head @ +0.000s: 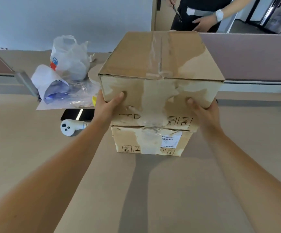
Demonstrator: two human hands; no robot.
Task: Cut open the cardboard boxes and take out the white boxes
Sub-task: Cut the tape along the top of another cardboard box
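Two taped cardboard boxes are stacked on the desk in front of me. The upper cardboard box [160,68] is sealed with clear tape along its top seam and sits on the lower cardboard box [146,142], which carries a white barcode label. My left hand [106,105] grips the upper box's left side, its thumb pressed on the front face. On the right side, my right hand [203,111] holds the same box, thumb also on the front. No white boxes are visible.
To the left lie a black phone [77,114], a white controller [69,128], a white plastic bag [69,56] and crumpled paper and plastic wrap [52,84]. A pink partition [254,56] stands behind the boxes. Another person [203,14] stands beyond it.
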